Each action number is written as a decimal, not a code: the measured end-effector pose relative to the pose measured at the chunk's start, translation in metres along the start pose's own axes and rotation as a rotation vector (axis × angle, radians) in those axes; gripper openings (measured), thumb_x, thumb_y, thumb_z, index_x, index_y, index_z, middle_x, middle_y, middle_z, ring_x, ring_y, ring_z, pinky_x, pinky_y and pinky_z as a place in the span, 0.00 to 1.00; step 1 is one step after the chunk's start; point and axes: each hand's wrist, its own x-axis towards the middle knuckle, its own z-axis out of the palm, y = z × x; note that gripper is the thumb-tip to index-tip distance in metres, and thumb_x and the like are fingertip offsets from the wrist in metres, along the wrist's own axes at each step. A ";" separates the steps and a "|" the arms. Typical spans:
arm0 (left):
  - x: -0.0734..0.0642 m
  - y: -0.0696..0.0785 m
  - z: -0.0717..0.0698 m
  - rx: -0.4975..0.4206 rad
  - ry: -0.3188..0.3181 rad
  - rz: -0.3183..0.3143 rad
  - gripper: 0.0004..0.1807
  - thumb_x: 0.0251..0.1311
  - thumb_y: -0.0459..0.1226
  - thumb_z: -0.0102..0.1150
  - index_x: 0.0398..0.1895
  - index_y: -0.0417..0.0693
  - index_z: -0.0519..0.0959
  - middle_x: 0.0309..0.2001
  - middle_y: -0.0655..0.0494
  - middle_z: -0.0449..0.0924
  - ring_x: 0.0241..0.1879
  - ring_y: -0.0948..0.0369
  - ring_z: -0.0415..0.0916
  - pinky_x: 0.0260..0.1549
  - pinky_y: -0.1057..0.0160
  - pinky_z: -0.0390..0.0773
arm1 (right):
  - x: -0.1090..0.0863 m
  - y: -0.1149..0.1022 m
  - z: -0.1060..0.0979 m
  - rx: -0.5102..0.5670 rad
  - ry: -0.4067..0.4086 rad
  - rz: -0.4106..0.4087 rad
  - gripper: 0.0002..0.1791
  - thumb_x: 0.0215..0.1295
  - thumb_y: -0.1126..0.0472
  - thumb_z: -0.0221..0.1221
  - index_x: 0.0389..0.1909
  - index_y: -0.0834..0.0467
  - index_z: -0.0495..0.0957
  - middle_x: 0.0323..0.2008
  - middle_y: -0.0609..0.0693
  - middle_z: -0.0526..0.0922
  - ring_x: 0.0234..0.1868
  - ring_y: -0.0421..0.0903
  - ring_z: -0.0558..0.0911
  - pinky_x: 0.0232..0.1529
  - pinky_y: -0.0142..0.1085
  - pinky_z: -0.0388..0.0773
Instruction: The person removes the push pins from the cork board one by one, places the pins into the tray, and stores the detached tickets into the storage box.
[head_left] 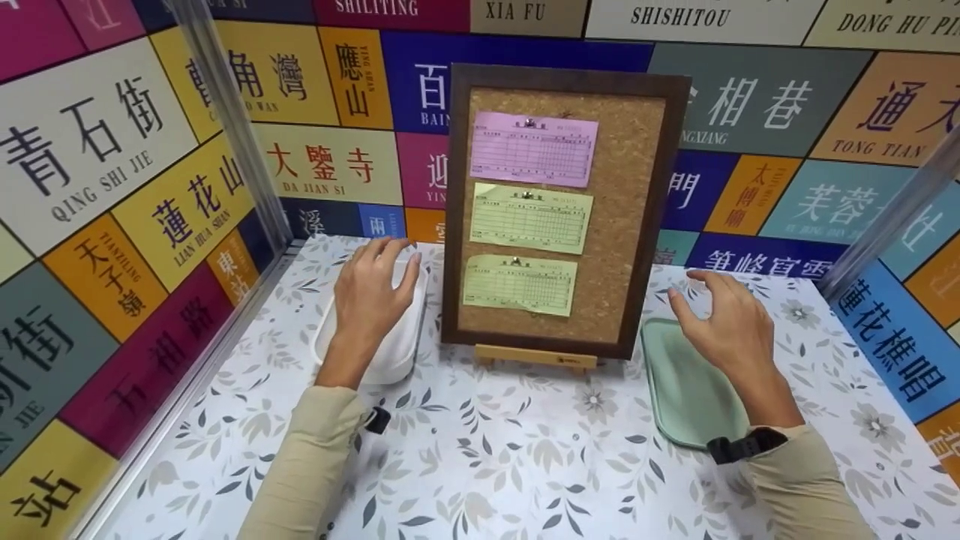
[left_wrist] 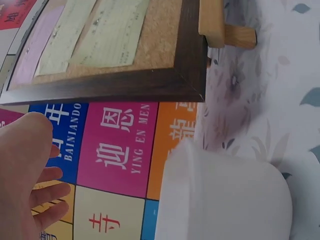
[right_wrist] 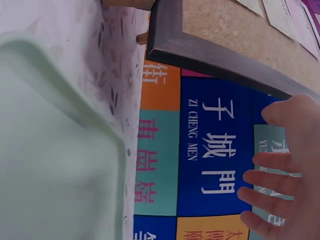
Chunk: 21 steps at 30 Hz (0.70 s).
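a dark wood-framed cork board (head_left: 559,206) stands on a small wooden easel (head_left: 536,355) near the back edge of the floral-patterned table (head_left: 525,465). 3 printed paper slips are pinned to it: 1 pink slip (head_left: 533,148) at the top and 2 yellow-green slips (head_left: 530,218) below. the left hand (head_left: 371,289) hovers with relaxed, straight fingers over a white rounded plastic container (head_left: 386,345) by the table's left edge, holding nothing; its inside cannot be seen. the right hand (head_left: 724,319) hangs spread wide, holding nothing, above the back end of a pale green rounded plastic tray (head_left: 679,390) near the right edge, which carries nothing visible.
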 end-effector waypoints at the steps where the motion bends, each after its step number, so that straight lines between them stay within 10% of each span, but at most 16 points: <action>1: 0.001 0.003 0.000 -0.007 0.000 0.008 0.19 0.77 0.52 0.60 0.61 0.53 0.87 0.60 0.49 0.87 0.59 0.47 0.85 0.60 0.46 0.85 | 0.001 -0.003 -0.001 0.009 0.006 -0.004 0.33 0.77 0.35 0.58 0.68 0.55 0.80 0.67 0.62 0.83 0.66 0.67 0.80 0.59 0.67 0.77; 21: 0.032 0.050 -0.003 -0.142 0.027 0.066 0.20 0.78 0.51 0.58 0.68 0.59 0.81 0.64 0.55 0.82 0.51 0.52 0.87 0.40 0.50 0.87 | 0.028 -0.053 -0.013 0.139 0.189 -0.204 0.24 0.76 0.51 0.65 0.69 0.54 0.79 0.49 0.55 0.87 0.44 0.52 0.89 0.38 0.26 0.72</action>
